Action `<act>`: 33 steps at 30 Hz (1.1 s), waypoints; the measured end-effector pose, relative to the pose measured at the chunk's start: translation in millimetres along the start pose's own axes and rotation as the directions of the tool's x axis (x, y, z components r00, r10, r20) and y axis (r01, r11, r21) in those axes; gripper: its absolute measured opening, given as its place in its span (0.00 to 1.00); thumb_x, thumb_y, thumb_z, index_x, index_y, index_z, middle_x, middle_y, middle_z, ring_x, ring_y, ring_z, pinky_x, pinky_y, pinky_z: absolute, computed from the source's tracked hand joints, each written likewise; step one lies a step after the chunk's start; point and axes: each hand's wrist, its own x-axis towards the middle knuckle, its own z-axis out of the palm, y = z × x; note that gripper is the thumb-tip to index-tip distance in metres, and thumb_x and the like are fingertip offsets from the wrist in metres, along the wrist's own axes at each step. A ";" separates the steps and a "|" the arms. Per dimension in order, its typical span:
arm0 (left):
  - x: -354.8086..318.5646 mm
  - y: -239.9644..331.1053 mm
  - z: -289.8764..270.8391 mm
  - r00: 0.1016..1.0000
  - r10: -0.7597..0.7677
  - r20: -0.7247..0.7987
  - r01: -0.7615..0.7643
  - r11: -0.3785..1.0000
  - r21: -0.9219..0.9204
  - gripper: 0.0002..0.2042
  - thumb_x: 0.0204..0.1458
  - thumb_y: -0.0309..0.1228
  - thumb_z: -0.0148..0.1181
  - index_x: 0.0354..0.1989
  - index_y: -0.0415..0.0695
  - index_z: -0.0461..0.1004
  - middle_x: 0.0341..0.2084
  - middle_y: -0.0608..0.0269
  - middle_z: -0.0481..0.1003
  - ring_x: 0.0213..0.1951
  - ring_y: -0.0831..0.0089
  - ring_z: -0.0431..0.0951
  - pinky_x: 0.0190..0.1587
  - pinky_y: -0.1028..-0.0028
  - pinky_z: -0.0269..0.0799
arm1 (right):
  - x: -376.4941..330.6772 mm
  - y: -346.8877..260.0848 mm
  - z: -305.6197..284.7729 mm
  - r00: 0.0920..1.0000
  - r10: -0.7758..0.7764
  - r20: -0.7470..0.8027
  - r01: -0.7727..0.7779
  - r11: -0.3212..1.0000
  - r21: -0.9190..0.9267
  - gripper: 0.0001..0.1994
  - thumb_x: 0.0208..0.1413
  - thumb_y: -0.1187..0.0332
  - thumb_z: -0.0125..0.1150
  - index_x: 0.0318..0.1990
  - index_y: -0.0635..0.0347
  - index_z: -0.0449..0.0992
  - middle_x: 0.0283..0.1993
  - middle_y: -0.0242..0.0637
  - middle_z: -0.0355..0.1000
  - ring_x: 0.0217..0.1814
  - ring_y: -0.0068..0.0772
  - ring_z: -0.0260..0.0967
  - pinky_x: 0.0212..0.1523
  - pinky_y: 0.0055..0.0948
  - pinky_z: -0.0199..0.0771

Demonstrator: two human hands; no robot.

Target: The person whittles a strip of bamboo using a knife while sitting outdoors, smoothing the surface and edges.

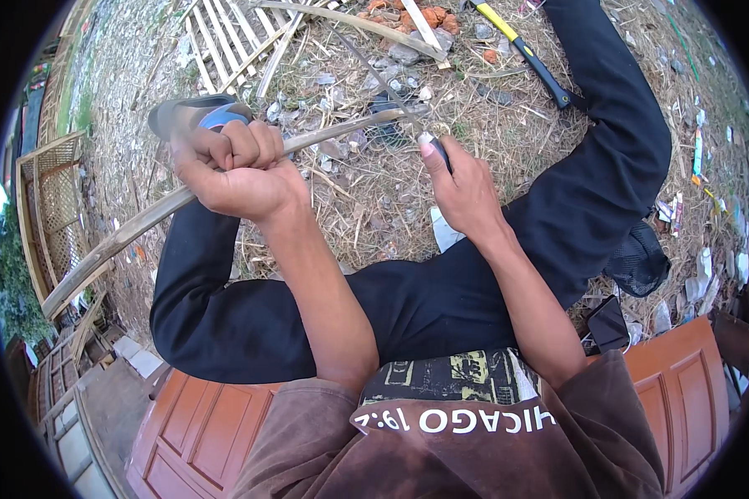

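While the person sits on a reddish-brown panelled door (pixel 682 391) laid flat on the ground, a brown printed shirt fills the nearest edge of the view and black trousers cover the bent legs. The left hand (pixel 233 170) is clenched in a tight fist around a long, pale, weathered bamboo strip (pixel 133 224), which runs from the lower left up to the right, across the knees. The right hand (pixel 462 191) is closed around a dark knife handle (pixel 441 154), thumb pressed along it, the blade meeting the strip's far end. A blue-and-grey sandal (pixel 200 115) sits just beyond the fist. Dry straw and rubble litter the ground. Farther off lie a yellow-and-black handled hammer (pixel 533 62) and a pale wooden slat lattice (pixel 233 37).
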 end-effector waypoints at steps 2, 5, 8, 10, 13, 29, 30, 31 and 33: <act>5.6 -2.1 10.6 0.998 0.030 -0.058 -0.027 0.998 0.057 0.22 0.64 0.44 0.36 0.16 0.52 0.47 0.08 0.73 0.44 0.12 0.81 0.39 0.16 0.74 0.34 | -2.7 5.8 4.5 0.997 -0.079 0.015 0.077 0.994 0.081 0.23 0.66 0.49 0.44 0.38 0.64 0.71 0.27 0.54 0.75 0.32 0.64 0.73 0.34 0.53 0.68; 6.6 -5.5 15.7 0.999 0.024 -0.042 -0.022 0.999 0.045 0.22 0.64 0.44 0.36 0.16 0.52 0.47 0.08 0.74 0.43 0.12 0.81 0.38 0.16 0.75 0.34 | 14.3 54.8 11.7 0.977 0.185 -0.103 -0.200 0.967 -0.158 0.22 0.65 0.49 0.47 0.38 0.63 0.70 0.24 0.52 0.73 0.29 0.63 0.72 0.32 0.51 0.68; 4.1 -0.2 5.8 0.998 0.017 -0.064 -0.014 0.999 0.052 0.22 0.64 0.44 0.36 0.15 0.52 0.47 0.08 0.73 0.43 0.12 0.81 0.39 0.16 0.75 0.35 | 0.0 -2.8 -2.8 0.999 -0.046 -0.026 0.047 0.999 0.010 0.23 0.66 0.49 0.45 0.39 0.64 0.71 0.26 0.52 0.75 0.31 0.63 0.73 0.33 0.52 0.69; 6.6 -2.9 7.0 0.999 0.025 -0.041 -0.023 0.997 0.070 0.22 0.64 0.44 0.36 0.15 0.53 0.47 0.08 0.74 0.44 0.12 0.81 0.39 0.16 0.75 0.35 | -1.4 7.5 2.3 0.990 -0.135 0.048 0.130 0.987 0.098 0.23 0.66 0.49 0.45 0.39 0.64 0.71 0.26 0.53 0.75 0.31 0.63 0.73 0.34 0.53 0.69; 7.5 -3.8 14.4 0.999 0.015 -0.049 -0.012 0.998 0.055 0.22 0.63 0.43 0.36 0.15 0.52 0.47 0.08 0.73 0.44 0.12 0.81 0.39 0.16 0.75 0.36 | 14.3 54.4 6.6 0.977 0.196 -0.083 -0.207 0.965 -0.160 0.22 0.65 0.49 0.48 0.40 0.63 0.71 0.25 0.54 0.73 0.31 0.62 0.72 0.34 0.53 0.68; 10.5 -6.1 -1.1 0.991 -0.002 -0.132 0.006 1.000 0.028 0.21 0.62 0.42 0.38 0.16 0.51 0.48 0.08 0.73 0.43 0.12 0.81 0.39 0.16 0.75 0.35 | -4.2 51.9 -10.6 0.966 0.260 0.002 -0.248 0.923 -0.294 0.20 0.65 0.52 0.49 0.41 0.65 0.70 0.28 0.56 0.74 0.35 0.59 0.74 0.37 0.49 0.68; 9.9 -5.3 -4.2 0.987 0.012 -0.158 -0.005 0.999 0.044 0.21 0.62 0.42 0.38 0.16 0.51 0.48 0.08 0.73 0.43 0.12 0.81 0.39 0.16 0.75 0.34 | -5.4 38.7 -13.5 0.968 0.251 0.008 -0.238 0.925 -0.297 0.20 0.65 0.52 0.49 0.41 0.65 0.70 0.28 0.56 0.74 0.35 0.59 0.74 0.37 0.49 0.68; 11.9 -5.5 -5.0 0.986 0.021 -0.163 -0.014 0.999 0.047 0.21 0.62 0.42 0.38 0.16 0.51 0.48 0.08 0.73 0.43 0.12 0.81 0.39 0.16 0.75 0.34 | -11.6 22.7 -18.5 0.983 0.185 0.001 -0.183 0.970 -0.162 0.19 0.65 0.53 0.50 0.42 0.65 0.68 0.28 0.56 0.74 0.35 0.59 0.74 0.37 0.49 0.69; 12.5 -4.8 -4.3 0.982 0.008 -0.187 0.001 0.999 0.045 0.21 0.62 0.42 0.38 0.16 0.52 0.47 0.08 0.74 0.43 0.12 0.81 0.39 0.16 0.75 0.34 | -30.4 -9.7 -29.8 0.995 0.094 0.044 -0.095 0.995 0.011 0.16 0.64 0.59 0.51 0.47 0.65 0.65 0.28 0.57 0.74 0.33 0.62 0.74 0.36 0.51 0.68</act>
